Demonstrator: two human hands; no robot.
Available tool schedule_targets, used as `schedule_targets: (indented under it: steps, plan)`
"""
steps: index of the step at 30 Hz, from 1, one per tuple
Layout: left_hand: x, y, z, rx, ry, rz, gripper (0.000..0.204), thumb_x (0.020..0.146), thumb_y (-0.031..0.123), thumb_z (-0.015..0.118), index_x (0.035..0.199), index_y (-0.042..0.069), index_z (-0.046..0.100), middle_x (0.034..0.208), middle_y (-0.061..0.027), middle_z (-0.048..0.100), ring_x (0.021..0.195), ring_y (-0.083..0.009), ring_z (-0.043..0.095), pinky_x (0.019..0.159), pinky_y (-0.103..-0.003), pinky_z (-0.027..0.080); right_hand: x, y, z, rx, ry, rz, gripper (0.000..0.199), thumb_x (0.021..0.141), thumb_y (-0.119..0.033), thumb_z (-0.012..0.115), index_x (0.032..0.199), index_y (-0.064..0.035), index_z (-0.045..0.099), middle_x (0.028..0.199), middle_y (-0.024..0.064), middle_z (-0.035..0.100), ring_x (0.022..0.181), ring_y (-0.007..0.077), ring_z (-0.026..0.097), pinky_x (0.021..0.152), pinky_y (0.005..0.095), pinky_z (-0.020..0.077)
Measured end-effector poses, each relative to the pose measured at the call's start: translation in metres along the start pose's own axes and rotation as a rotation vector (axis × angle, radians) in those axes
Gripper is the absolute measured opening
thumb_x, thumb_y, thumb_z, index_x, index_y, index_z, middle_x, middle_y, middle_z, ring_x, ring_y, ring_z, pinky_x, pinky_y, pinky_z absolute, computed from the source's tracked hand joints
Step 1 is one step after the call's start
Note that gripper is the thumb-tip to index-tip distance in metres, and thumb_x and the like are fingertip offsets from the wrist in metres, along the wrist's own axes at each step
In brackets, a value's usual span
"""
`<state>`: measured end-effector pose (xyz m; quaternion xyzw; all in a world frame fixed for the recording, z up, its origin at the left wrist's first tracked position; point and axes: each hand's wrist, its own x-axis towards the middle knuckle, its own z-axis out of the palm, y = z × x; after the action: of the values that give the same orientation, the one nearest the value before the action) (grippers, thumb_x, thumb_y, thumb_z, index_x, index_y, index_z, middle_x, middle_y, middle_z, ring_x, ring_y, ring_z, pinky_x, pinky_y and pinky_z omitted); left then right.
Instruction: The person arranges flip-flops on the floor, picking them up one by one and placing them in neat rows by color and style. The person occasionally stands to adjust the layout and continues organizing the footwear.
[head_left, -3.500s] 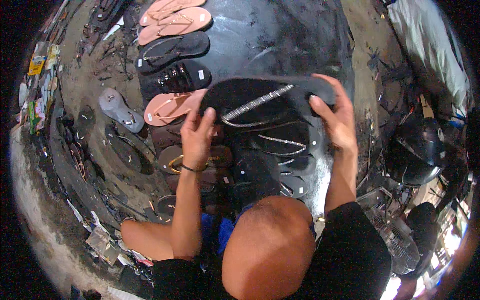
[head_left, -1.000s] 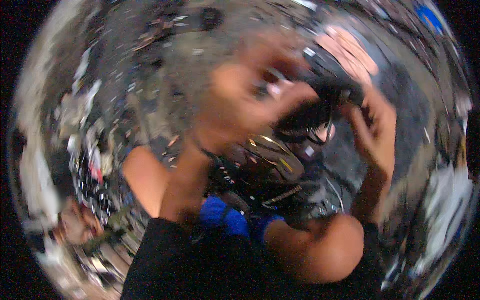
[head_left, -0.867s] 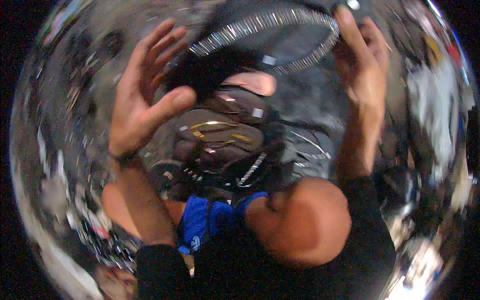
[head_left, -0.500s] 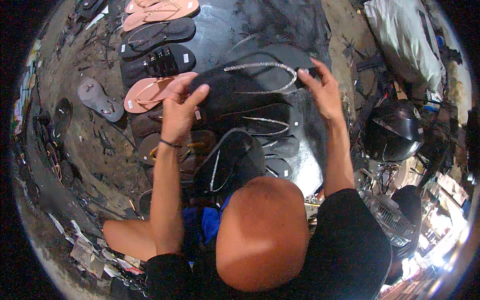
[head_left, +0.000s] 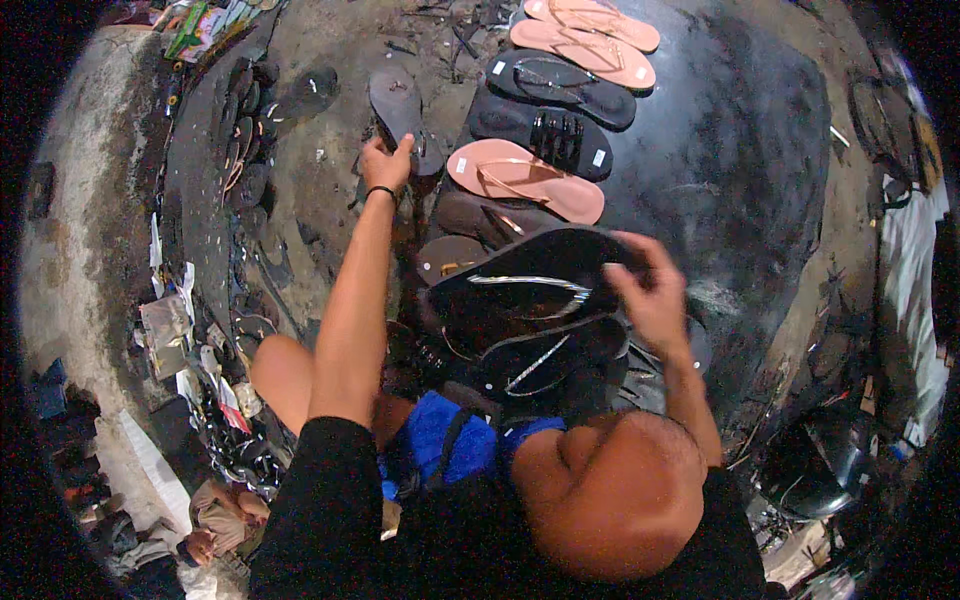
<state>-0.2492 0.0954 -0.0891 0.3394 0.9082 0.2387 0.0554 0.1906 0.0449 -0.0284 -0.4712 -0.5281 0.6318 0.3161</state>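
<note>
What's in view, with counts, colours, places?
Pink sandals: three, pink, upper centre
Grey sandal: one, grey, left of those
Held sandal: one, black, centre
Other sandals: several, black or brown, centre, left
Mat: one, black, right
Rounded object: one, black, lower right
Sheet: one, whitish, right edge
Litter: uncounted, mixed, lower left
Shorts: one, blue, lower centre
Knees: two, bare, lower half
Left hand: one, bare, at grey sandal
Right hand: one, bare, gripping held sandal

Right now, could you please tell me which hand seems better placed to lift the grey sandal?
Probably the left hand: it is at the grey sandal, while the right hand holds a black sandal.
</note>
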Motion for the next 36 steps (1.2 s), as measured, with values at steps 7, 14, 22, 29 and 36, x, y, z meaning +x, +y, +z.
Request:
schedule_targets:
  steps: [7, 14, 22, 29, 36]
  plan:
    - [-0.058, 0.085, -0.027, -1.173, -0.721, -0.376, 0.029, 0.098, 0.02, 0.059, 0.116, -0.003, 0.06, 0.116, -0.0093, 0.066, 0.102, -0.0209, 0.064, 0.093, -0.039, 0.051, 0.024, -0.009, 0.049, -0.681, 0.227, -0.587, 0.071, 0.076, -0.025, 0.078, 0.137, -0.0015, 0.047, 0.136, 0.0208, 0.047, 0.126, 0.0387, 0.047, 0.106, 0.0458, 0.0408]
    - [-0.171, 0.201, -0.066, -1.058, -0.788, 0.309, 0.033, 0.1, 0.012, 0.057, 0.13, 0.0, 0.053, 0.119, -0.0091, 0.062, 0.106, -0.0182, 0.062, 0.091, -0.028, 0.052, 0.017, -0.08, -0.035, -0.705, 0.466, -0.796, 0.039, 0.088, -0.01, 0.063, 0.127, -0.0109, 0.063, 0.12, 0.0088, 0.067, 0.114, 0.0294, 0.062, 0.097, 0.04, 0.0508]
    - [-0.19, 0.166, 0.029, -0.557, -1.105, 0.479, 0.033, 0.085, 0.014, 0.075, 0.114, -0.001, 0.066, 0.104, -0.0072, 0.068, 0.096, -0.0169, 0.064, 0.087, -0.031, 0.051, -0.046, 0.014, -0.127, 0.454, 0.427, 0.195, 0.047, 0.095, -0.027, 0.066, 0.132, -0.0006, 0.052, 0.123, 0.0114, 0.061, 0.11, 0.023, 0.062, 0.084, 0.0358, 0.0611]
    - [-0.195, 0.165, 0.049, -0.098, -1.054, 0.654, 0.045, 0.074, 0.024, 0.085, 0.107, -0.002, 0.069, 0.095, -0.0153, 0.072, 0.088, -0.0222, 0.069, 0.08, -0.034, 0.054, -0.051, 0.077, -0.123, 0.288, 0.609, 0.186, 0.053, 0.091, -0.022, 0.072, 0.133, -0.0022, 0.048, 0.122, 0.0137, 0.062, 0.11, 0.0216, 0.062, 0.085, 0.036, 0.0585]
    - [-0.195, 0.173, 0.06, 0.013, -1.054, 0.633, 0.045, 0.071, 0.027, 0.087, 0.101, -0.002, 0.071, 0.09, -0.0153, 0.073, 0.082, -0.024, 0.07, 0.075, -0.036, 0.054, -0.048, 0.078, -0.12, 0.206, 0.686, 0.186, 0.048, 0.088, -0.013, 0.075, 0.125, 0.002, 0.049, 0.108, 0.0155, 0.068, 0.097, 0.02, 0.067, 0.08, 0.0331, 0.0588]
